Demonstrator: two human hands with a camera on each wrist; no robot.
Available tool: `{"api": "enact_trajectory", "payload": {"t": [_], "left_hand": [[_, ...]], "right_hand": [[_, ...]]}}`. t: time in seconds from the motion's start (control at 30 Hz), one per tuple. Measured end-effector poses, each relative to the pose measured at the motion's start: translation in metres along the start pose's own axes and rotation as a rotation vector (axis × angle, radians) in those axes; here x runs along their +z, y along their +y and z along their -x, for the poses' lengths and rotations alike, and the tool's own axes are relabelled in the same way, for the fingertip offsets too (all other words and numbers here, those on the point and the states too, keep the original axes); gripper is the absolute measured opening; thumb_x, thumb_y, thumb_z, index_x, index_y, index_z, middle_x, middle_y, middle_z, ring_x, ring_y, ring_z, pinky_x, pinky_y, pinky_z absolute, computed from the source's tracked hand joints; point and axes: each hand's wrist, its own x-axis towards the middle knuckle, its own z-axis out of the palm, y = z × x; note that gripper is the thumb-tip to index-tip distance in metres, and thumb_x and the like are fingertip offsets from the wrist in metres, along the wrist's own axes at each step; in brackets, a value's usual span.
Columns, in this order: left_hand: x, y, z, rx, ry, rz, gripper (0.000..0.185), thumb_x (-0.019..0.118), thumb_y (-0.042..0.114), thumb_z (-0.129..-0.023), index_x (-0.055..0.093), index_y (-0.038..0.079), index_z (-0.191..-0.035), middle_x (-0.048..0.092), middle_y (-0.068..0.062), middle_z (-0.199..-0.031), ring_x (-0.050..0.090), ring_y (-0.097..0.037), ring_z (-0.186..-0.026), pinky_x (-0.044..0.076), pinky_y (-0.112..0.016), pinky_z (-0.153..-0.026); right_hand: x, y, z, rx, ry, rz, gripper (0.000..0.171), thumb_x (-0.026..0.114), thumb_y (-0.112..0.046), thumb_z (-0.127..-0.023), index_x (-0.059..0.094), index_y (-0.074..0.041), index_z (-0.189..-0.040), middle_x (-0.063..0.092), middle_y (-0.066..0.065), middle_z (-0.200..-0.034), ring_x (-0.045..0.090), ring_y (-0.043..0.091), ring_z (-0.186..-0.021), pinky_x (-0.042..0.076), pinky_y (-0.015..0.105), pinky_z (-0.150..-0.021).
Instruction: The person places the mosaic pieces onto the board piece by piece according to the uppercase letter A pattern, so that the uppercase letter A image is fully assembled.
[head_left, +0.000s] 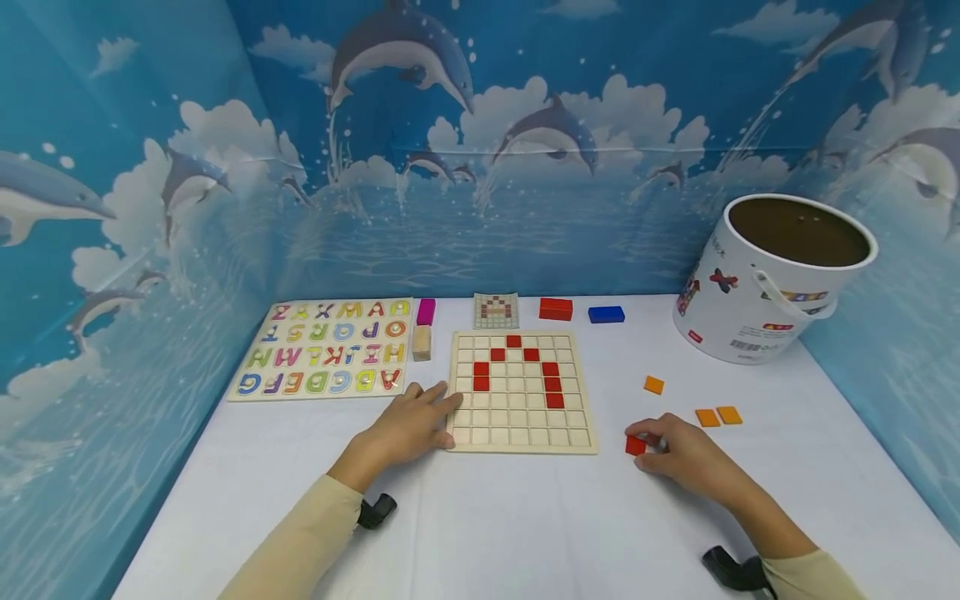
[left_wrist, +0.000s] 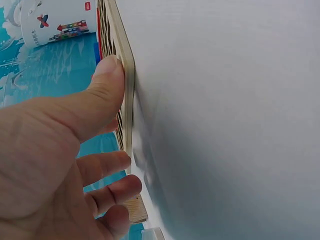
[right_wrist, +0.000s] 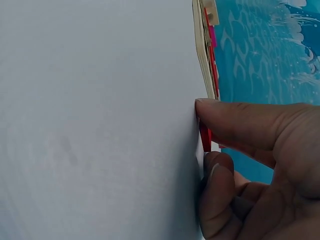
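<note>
square red tile (head_left: 634,446), gridded wooden board (head_left: 517,398)

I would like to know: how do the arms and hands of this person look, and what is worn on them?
Both the left hand and the right hand are bare, with no gloves. The left sleeve and the right sleeve are plain beige. A small black device sticks out beside each sleeve's end, at the left and right.
</note>
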Motion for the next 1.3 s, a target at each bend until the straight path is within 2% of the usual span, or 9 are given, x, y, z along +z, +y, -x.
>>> {"api": "enact_trajectory", "payload": {"t": [0.33,0.5,0.7,0.83,0.93,1.17,1.3], "left_hand": [[-0.002,-0.004,-0.003,0.004,-0.017,0.017,0.076,0.076,0.045,-0.088,0.046,0.026,-0.155,0.033,-0.009,-0.165,0.043,-0.024,-0.112,0.039,-0.040,-0.088],[-0.002,-0.002,-0.005,0.004,-0.028,0.000,0.075,0.076,0.044,-0.087,0.048,0.028,-0.154,0.035,-0.010,-0.164,0.043,-0.024,-0.110,0.039,-0.041,-0.088],[-0.003,0.001,-0.005,0.016,-0.027,-0.006,0.073,0.077,0.042,-0.086,0.050,0.030,-0.153,0.035,-0.013,-0.163,0.044,-0.027,-0.108,0.040,-0.043,-0.088],[-0.002,0.001,-0.004,0.027,-0.023,-0.008,0.071,0.076,0.041,-0.086,0.050,0.032,-0.152,0.035,-0.014,-0.164,0.045,-0.027,-0.109,0.041,-0.044,-0.089],[-0.002,0.001,-0.004,0.029,-0.025,-0.004,0.072,0.076,0.041,-0.086,0.051,0.031,-0.152,0.035,-0.015,-0.163,0.045,-0.027,-0.108,0.042,-0.043,-0.088],[-0.003,0.002,-0.005,0.030,-0.022,-0.004,0.073,0.077,0.041,-0.084,0.051,0.030,-0.152,0.036,-0.015,-0.163,0.044,-0.026,-0.104,0.041,-0.043,-0.086],[-0.003,0.002,-0.005,0.026,-0.020,-0.004,0.074,0.077,0.040,-0.084,0.051,0.031,-0.152,0.035,-0.015,-0.163,0.043,-0.027,-0.107,0.041,-0.045,-0.089]], "right_hand": [[0.003,0.000,0.001,-0.006,0.026,-0.003,0.028,0.080,-0.016,-0.087,0.071,-0.015,-0.113,0.058,0.004,-0.098,0.051,0.022,-0.091,0.048,0.034,-0.075],[0.003,0.000,0.002,-0.016,0.028,-0.048,0.022,0.078,-0.018,-0.090,0.065,-0.012,-0.107,0.055,0.002,-0.087,0.052,0.019,-0.084,0.043,0.029,-0.067],[0.001,0.004,0.002,-0.011,-0.024,-0.170,0.027,0.073,-0.021,-0.095,0.062,-0.010,-0.117,0.051,0.003,-0.079,0.051,0.018,-0.070,0.041,0.027,-0.058],[-0.002,0.009,-0.001,-0.004,-0.063,-0.310,0.032,0.071,-0.028,-0.097,0.061,-0.008,-0.120,0.052,0.007,-0.079,0.053,0.022,-0.063,0.044,0.028,-0.057],[-0.004,0.008,-0.005,0.008,-0.060,-0.398,0.037,0.071,-0.032,-0.097,0.060,-0.007,-0.123,0.054,0.009,-0.079,0.054,0.023,-0.063,0.046,0.029,-0.059],[-0.010,-0.011,-0.021,-0.001,-0.015,-0.500,0.050,0.073,-0.040,-0.094,0.059,-0.006,-0.129,0.061,0.017,-0.085,0.058,0.024,-0.067,0.051,0.030,-0.062],[-0.006,-0.030,-0.037,-0.028,-0.004,-0.637,0.055,0.076,-0.038,-0.092,0.056,-0.006,-0.132,0.061,0.023,-0.090,0.058,0.020,-0.069,0.052,0.028,-0.064]]}}
